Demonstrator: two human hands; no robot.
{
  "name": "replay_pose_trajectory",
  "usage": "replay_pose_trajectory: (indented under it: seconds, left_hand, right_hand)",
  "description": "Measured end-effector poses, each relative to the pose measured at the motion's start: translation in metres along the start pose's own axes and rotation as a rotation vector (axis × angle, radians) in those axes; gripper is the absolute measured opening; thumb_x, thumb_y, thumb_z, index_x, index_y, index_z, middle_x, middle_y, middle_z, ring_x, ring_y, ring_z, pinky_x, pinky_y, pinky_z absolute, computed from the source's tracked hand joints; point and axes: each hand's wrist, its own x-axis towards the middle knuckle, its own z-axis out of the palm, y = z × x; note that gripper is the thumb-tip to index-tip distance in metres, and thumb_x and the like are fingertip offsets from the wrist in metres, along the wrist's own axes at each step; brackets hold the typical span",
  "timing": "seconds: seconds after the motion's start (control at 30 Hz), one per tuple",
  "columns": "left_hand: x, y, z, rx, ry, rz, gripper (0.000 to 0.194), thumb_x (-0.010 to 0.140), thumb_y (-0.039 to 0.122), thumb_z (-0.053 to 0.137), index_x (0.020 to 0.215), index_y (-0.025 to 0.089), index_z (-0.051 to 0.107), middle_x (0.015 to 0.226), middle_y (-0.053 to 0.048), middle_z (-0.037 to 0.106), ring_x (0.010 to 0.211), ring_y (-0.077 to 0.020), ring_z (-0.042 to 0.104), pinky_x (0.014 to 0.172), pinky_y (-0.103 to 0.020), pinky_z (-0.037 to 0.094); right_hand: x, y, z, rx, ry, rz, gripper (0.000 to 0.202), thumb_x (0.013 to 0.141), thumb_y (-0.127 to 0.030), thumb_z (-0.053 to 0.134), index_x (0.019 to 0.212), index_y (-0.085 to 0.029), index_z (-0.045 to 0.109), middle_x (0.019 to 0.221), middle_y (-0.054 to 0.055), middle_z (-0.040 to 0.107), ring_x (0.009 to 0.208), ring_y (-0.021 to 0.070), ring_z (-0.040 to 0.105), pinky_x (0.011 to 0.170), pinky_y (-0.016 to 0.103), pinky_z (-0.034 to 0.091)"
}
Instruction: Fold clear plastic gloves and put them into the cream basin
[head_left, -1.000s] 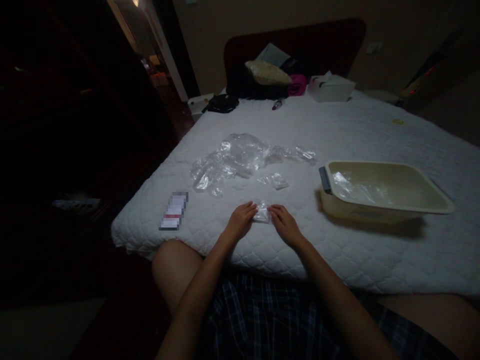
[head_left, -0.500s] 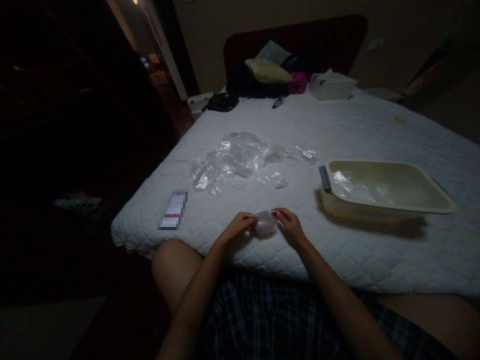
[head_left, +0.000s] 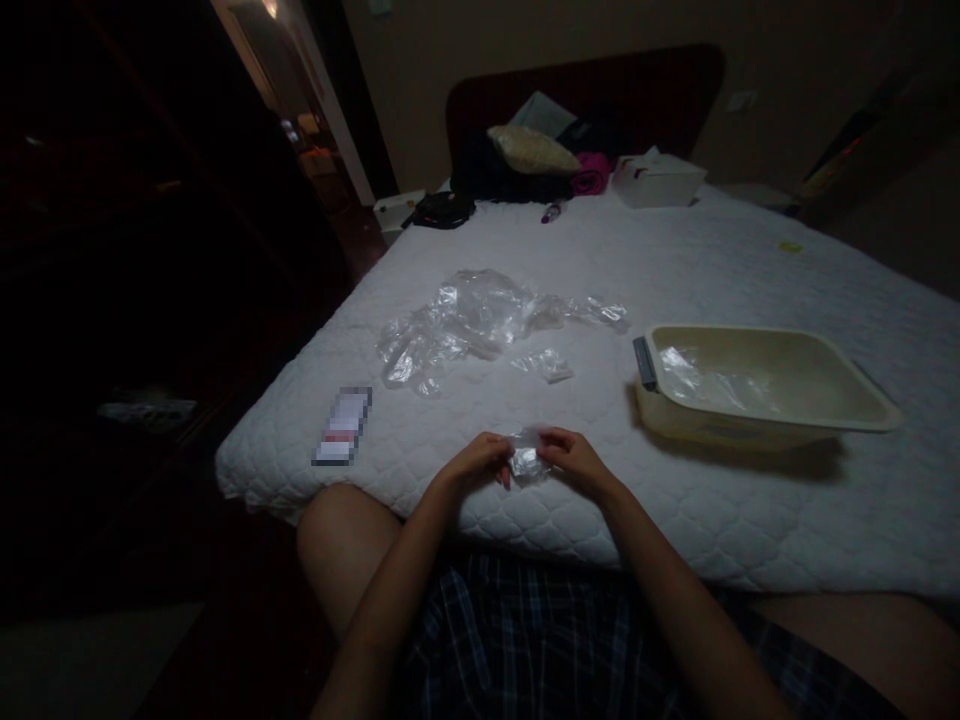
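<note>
A small clear plastic bag (head_left: 529,462) is stretched between my two hands, just above the near edge of the bed. My left hand (head_left: 484,459) pinches its left side. The fingers of my right hand (head_left: 570,457) are closed on its right upper side. Beyond them a loose heap of crumpled clear plastic bags (head_left: 484,312) lies on the white quilted bed (head_left: 705,270), with a smaller flat clear bag (head_left: 546,364) just in front of the heap.
A cream plastic basin (head_left: 772,430) with clear plastic inside stands on the right. A phone (head_left: 343,427) lies on the left. Towards the headboard are a white box (head_left: 658,182), a black bag (head_left: 444,209), a pink roll (head_left: 591,174) and a pillow (head_left: 532,149).
My right hand has moved slightly down and inward along the small bag, closer to my left hand. The whole view has shifted a little.
</note>
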Motion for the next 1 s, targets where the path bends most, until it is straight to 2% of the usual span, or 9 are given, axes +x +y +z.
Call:
replay_pose_trajectory:
  seconds: [0.23, 0.4, 0.47, 0.57, 0.63, 0.7, 0.77, 0.87, 1.0]
  left_hand:
    - [0.005, -0.007, -0.007, -0.021, -0.018, 0.01, 0.016, 0.068, 0.022, 0.052, 0.058, 0.009, 0.055, 0.042, -0.003, 0.053, 0.038, -0.0115, 0.052, 0.043, -0.023, 0.041]
    - [0.001, -0.007, -0.006, -0.103, -0.046, 0.059, 0.022, 0.07, 0.03, 0.058, 0.063, 0.009, 0.056, 0.045, -0.001, 0.053, 0.041, -0.012, 0.054, 0.046, -0.023, 0.043]
    - [0.0, -0.006, -0.009, -0.145, -0.054, 0.097, 0.027, 0.073, 0.034, 0.056, 0.066, 0.008, 0.057, 0.054, -0.005, 0.059, 0.044, -0.0143, 0.057, 0.045, -0.024, 0.044]
    - [0.0, -0.004, -0.017, -0.24, -0.05, 0.121, 0.027, 0.075, 0.033, 0.055, 0.084, 0.009, 0.06, 0.074, -0.01, 0.065, 0.05, -0.018, 0.061, 0.043, -0.026, 0.044]
    - [0.0, -0.002, -0.023, -0.349, -0.058, 0.133, 0.028, 0.078, 0.031, 0.051, 0.094, 0.01, 0.059, 0.084, -0.012, 0.066, 0.061, -0.0205, 0.064, 0.051, -0.029, 0.048]
    - [0.0, 0.0, -0.027, -0.459, -0.055, 0.133, 0.028, 0.081, 0.03, 0.046, 0.096, 0.01, 0.059, 0.092, -0.014, 0.065, 0.075, -0.0223, 0.064, 0.062, -0.033, 0.05]
    - [0.0, 0.0, -0.028, -0.52, -0.036, 0.119, 0.027, 0.083, 0.028, 0.043, 0.096, 0.009, 0.059, 0.096, -0.015, 0.064, 0.084, -0.0235, 0.063, 0.07, -0.035, 0.05]
    - [-0.001, 0.0, -0.025, -0.528, 0.004, 0.12, 0.025, 0.084, 0.025, 0.042, 0.095, 0.01, 0.059, 0.098, -0.015, 0.064, 0.087, -0.0239, 0.063, 0.071, -0.037, 0.05]
    - [-0.002, -0.001, -0.022, -0.5, 0.091, 0.145, 0.022, 0.084, 0.023, 0.042, 0.094, 0.011, 0.059, 0.096, -0.012, 0.064, 0.081, -0.0218, 0.064, 0.069, -0.036, 0.051]
  right_hand:
    - [-0.001, 0.002, 0.005, -0.108, 0.057, 0.006, 0.029, 0.065, -0.036, 0.066, 0.081, -0.012, 0.062, 0.072, 0.002, 0.061, 0.061, 0.0115, 0.053, 0.057, 0.024, 0.041]
    - [0.001, 0.005, 0.005, -0.05, 0.117, -0.003, 0.032, 0.062, -0.039, 0.068, 0.079, -0.013, 0.062, 0.071, 0.002, 0.062, 0.06, 0.0119, 0.053, 0.057, 0.025, 0.041]
    - [0.002, 0.007, 0.005, -0.008, 0.162, -0.008, 0.033, 0.061, -0.04, 0.069, 0.079, -0.012, 0.062, 0.069, 0.001, 0.062, 0.059, 0.0119, 0.053, 0.056, 0.025, 0.041]
    - [0.004, 0.008, 0.004, 0.028, 0.225, -0.031, 0.036, 0.058, -0.04, 0.07, 0.079, -0.012, 0.063, 0.069, 0.002, 0.062, 0.059, 0.0128, 0.054, 0.056, 0.025, 0.041]
    - [0.005, 0.007, 0.004, 0.054, 0.264, -0.043, 0.038, 0.057, -0.041, 0.071, 0.079, -0.012, 0.063, 0.069, 0.003, 0.063, 0.06, 0.0134, 0.054, 0.055, 0.025, 0.041]
    - [0.007, 0.004, 0.003, 0.107, 0.303, -0.047, 0.04, 0.055, -0.043, 0.071, 0.079, -0.012, 0.062, 0.068, 0.002, 0.062, 0.059, 0.0132, 0.054, 0.054, 0.025, 0.041]
    - [0.006, -0.002, 0.001, 0.162, 0.335, -0.054, 0.04, 0.054, -0.044, 0.072, 0.079, -0.013, 0.062, 0.065, 0.001, 0.061, 0.057, 0.0124, 0.053, 0.053, 0.025, 0.041]
    - [0.002, -0.02, -0.009, 0.178, 0.374, -0.075, 0.041, 0.051, -0.045, 0.073, 0.076, -0.014, 0.061, 0.062, 0.0, 0.06, 0.055, 0.0124, 0.053, 0.052, 0.025, 0.042]
    - [-0.013, -0.062, -0.039, 0.065, 0.404, -0.149, 0.045, 0.049, -0.049, 0.073, 0.078, -0.016, 0.061, 0.066, 0.002, 0.062, 0.06, 0.0148, 0.056, 0.053, 0.026, 0.044]
